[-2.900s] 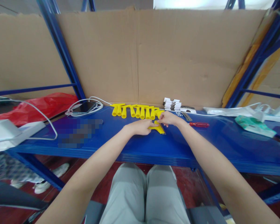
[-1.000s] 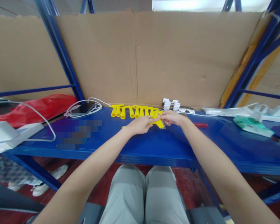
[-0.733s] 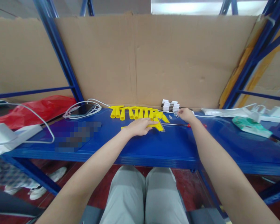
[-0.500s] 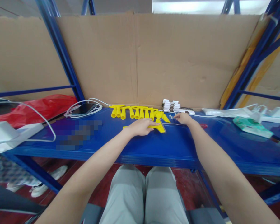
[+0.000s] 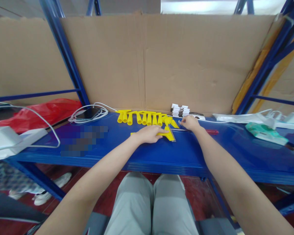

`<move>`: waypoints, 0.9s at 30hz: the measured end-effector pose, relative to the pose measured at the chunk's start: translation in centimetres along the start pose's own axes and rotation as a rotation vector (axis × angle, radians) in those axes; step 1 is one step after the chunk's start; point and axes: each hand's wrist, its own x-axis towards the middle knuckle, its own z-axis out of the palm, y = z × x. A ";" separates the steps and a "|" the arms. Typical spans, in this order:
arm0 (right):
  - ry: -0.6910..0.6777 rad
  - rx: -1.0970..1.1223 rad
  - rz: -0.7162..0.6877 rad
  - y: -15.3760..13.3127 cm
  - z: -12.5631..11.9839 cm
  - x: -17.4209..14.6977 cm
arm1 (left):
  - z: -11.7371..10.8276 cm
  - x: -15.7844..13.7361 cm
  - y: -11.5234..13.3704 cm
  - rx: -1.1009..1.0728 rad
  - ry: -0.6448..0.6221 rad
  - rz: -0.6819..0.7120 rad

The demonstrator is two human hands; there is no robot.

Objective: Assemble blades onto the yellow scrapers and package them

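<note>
My left hand [image 5: 150,134] is closed round the handle of a yellow scraper [image 5: 170,135] lying on the blue shelf. The scraper's wide head, edged with a thin blade, points right. My right hand [image 5: 190,123] is pinched over some tiny silvery pieces [image 5: 179,122], perhaps screws; what its fingertips hold is too small to make out. Below that hand runs a screwdriver with a red handle [image 5: 212,132], its shaft partly covered by the hand. Behind my left hand several yellow scraper handles [image 5: 144,118] stand in a row, with smaller yellow pieces [image 5: 171,121] at the row's right end.
White-and-black packets [image 5: 180,110] are stacked against the cardboard wall [image 5: 186,65]. To the left lie a coiled white cable [image 5: 88,114], a phone, a red bag [image 5: 39,114] and a power strip. A green packet [image 5: 266,133] and chargers are on the right.
My right hand has shifted slightly left and up, its fingertips now closer over the tiny pieces. My left hand still holds the scraper in nearly the same place.
</note>
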 end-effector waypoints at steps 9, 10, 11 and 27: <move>-0.031 0.021 -0.038 -0.3 0.4 0.5 | -0.1 -0.1 0.4 0.040 -0.025 -0.030; -0.026 0.043 -0.033 -0.3 0.3 0.5 | -0.1 -0.1 0.4 0.050 -0.026 -0.032; -0.019 0.077 -0.024 -0.3 0.2 0.5 | -0.1 -0.1 0.5 0.058 -0.025 -0.032; -0.348 0.936 -0.258 -3.6 -1.4 -1.0 | -0.2 -0.1 0.4 0.028 0.002 0.015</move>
